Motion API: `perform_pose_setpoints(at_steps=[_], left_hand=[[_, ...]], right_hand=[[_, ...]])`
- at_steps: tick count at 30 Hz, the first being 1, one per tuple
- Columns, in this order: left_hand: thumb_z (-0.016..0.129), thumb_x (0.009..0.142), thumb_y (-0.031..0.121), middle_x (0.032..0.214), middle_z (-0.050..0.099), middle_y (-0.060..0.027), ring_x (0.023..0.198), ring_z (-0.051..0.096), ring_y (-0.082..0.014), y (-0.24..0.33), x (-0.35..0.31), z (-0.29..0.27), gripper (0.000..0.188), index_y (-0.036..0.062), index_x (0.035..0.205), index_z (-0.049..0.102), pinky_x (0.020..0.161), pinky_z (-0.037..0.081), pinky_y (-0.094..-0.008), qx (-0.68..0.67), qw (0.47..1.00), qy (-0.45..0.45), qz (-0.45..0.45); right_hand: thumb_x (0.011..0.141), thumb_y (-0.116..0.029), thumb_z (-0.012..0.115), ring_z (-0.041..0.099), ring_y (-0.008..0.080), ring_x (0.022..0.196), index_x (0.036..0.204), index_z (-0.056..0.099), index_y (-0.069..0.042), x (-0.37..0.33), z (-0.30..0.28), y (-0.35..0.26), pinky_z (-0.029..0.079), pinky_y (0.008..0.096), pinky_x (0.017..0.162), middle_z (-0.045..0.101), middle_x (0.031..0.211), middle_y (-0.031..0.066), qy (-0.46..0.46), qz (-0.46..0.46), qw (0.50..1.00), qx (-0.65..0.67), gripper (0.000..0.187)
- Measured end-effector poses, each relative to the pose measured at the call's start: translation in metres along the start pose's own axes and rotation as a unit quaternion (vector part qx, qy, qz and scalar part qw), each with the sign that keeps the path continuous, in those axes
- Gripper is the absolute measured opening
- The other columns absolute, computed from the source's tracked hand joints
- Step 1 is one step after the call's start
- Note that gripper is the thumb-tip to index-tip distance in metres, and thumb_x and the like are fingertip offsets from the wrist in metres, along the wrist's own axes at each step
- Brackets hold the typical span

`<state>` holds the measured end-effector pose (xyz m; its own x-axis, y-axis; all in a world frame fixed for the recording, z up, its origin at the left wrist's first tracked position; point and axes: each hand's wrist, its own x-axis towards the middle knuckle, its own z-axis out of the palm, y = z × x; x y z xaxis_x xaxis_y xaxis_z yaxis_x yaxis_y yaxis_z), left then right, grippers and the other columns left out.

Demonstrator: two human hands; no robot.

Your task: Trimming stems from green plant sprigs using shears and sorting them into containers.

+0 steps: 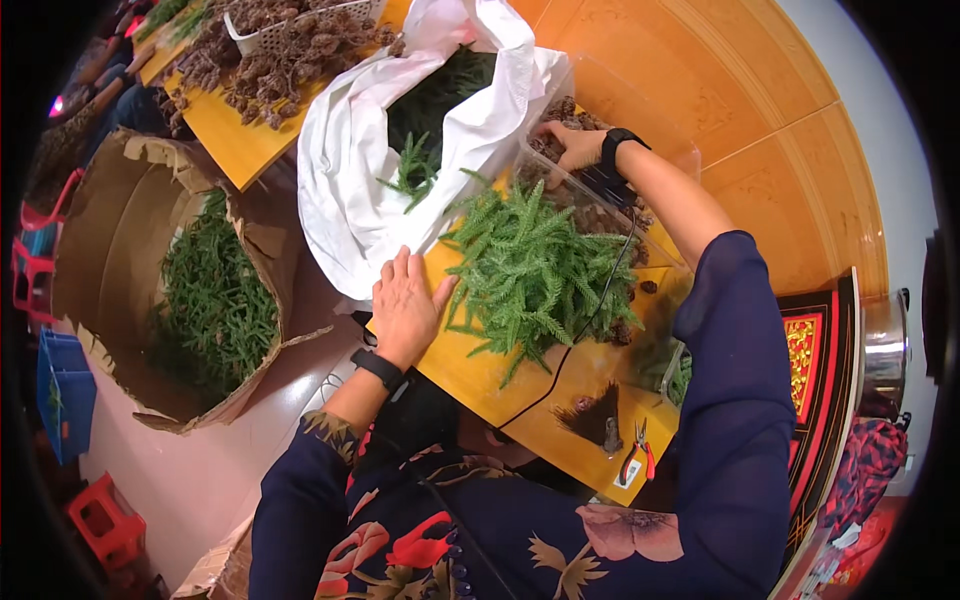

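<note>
My left hand (408, 310) lies flat at the table's near left edge, fingers stretched out, beside a heap of green artificial pine sprigs (535, 265). With my right hand (578, 150) I reach into a clear plastic box (690, 150) at the far right. Its thumb and fingers curl around a brown pine cone (547, 147) there; the fingertips are partly hidden among other cones. Behind the sprigs, a white sack (345, 185) gapes open with more greenery (450, 95) inside. A dark object with a cable (565, 365) lies by my right wrist.
Red-handled pliers (637, 452) and a dark bristly brush-like piece (592, 418) lie near the front table edge. On the left stands a large cardboard box (110, 230) of green sprigs. Brown cones surround a white basket (300, 30) on the far table. A red stool (108, 522) stands lower left.
</note>
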<state>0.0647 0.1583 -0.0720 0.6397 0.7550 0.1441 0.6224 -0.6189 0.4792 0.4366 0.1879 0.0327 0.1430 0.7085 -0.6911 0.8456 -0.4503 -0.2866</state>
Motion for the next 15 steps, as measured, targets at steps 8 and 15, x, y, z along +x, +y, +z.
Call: perform_pose_setpoints(at_steps=[8, 15], left_hand=[[0.059, 0.087, 0.045, 0.131, 0.048, -0.0188, 0.114, 0.047, -0.0336, 0.003, 0.002, -0.003, 0.056, -0.0018, 0.117, 0.049, 0.093, 0.04, -0.0441, 0.005, 1.0, -0.013, -0.009], [0.059, 0.087, 0.045, 0.131, 0.048, -0.0184, 0.117, 0.046, -0.0334, 0.0, 0.001, 0.002, 0.057, -0.0016, 0.118, 0.05, 0.094, 0.04, -0.0435, 0.015, 1.0, -0.006, -0.011]], right_hand=[[0.055, -0.046, 0.087, 0.039, 0.0325, 0.13, 0.147, 0.017, -0.002, 0.012, 0.0, 0.003, 0.036, 0.037, 0.104, 0.035, 0.144, 0.0227, -0.022, -0.003, 0.999, -0.023, 0.123], [0.058, -0.034, 0.083, 0.054, 0.027, 0.108, 0.131, 0.046, -0.002, 0.024, 0.013, 0.015, 0.045, 0.0365, 0.089, 0.056, 0.12, 0.0172, -0.009, -0.054, 0.998, -0.039, 0.088]])
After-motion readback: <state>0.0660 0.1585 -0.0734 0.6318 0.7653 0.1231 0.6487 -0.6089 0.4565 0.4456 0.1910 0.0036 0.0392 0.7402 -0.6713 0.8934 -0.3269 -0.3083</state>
